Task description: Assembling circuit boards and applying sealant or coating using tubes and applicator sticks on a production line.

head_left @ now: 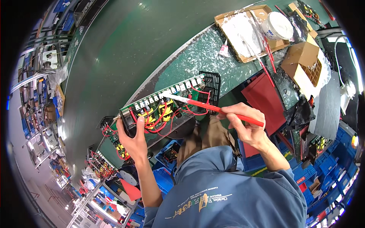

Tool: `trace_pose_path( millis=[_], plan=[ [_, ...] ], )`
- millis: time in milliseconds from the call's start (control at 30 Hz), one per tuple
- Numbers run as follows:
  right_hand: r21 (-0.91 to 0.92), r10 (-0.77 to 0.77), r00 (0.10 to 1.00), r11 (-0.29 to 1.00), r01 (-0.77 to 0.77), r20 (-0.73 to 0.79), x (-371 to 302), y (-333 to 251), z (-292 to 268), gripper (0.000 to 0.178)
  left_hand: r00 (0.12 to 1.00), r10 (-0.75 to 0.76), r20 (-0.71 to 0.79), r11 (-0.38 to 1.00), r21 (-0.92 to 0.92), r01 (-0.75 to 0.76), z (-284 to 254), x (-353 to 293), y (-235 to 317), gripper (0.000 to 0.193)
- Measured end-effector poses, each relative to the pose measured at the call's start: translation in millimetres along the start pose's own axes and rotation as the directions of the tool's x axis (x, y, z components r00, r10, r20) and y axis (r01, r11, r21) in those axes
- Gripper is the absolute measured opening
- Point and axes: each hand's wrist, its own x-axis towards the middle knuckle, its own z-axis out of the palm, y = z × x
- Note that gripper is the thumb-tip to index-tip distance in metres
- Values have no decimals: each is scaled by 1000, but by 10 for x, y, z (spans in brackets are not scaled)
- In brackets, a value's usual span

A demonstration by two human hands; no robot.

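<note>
A long green circuit board [155, 99] lies tilted across the bench edge, with a row of white-coated parts along its far side and yellow-and-black coils [165, 110] and red wires on its near side. At its left end, my left hand [133, 137] grips a black fan-like block [129, 123] between thumb and fingers. My right hand [249, 123] holds a red-handled brush [220, 109]. The brush's white-smeared tip touches or hovers just over the row of parts near the board's middle; which of the two I cannot tell. Beyond the board's right end stands a black slotted grille [210, 85].
Far right on the white-spattered green bench [195, 57] sits a cardboard tray [243, 57] of white paste with red-handled tools. A white tub [277, 26] stands in it. An opened cardboard box [302, 60] lies farther right. More boards [99, 165] lie at left; blue bins [327, 163] stand right.
</note>
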Motion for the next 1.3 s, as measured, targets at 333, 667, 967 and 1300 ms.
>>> trace_pose_path(
  millis=[333, 667, 967, 1300],
  plan=[
    [-126, -120, 992, 985, 116, -28, 45, -119, -173, 19, 1000, 1, -12, 998, 60, 0, -51, -22, -39, 58],
    [-142, 82, 736, 961, -237, -672, 109, 759, -722, 24, 1000, -17, -11, 998, 63, 18, -22, -52, -64, 62],
    [-116, 142, 751, 953, -280, -645, 191, 1157, -936, 24, 998, -62, 26, 998, 24, 62, -55, -91, -29, 62],
    [256, 310, 557, 951, -174, -771, 401, 1109, -1092, 37, 997, -70, 23, 997, 14, 70, -66, -120, -83, 64]
  ],
)
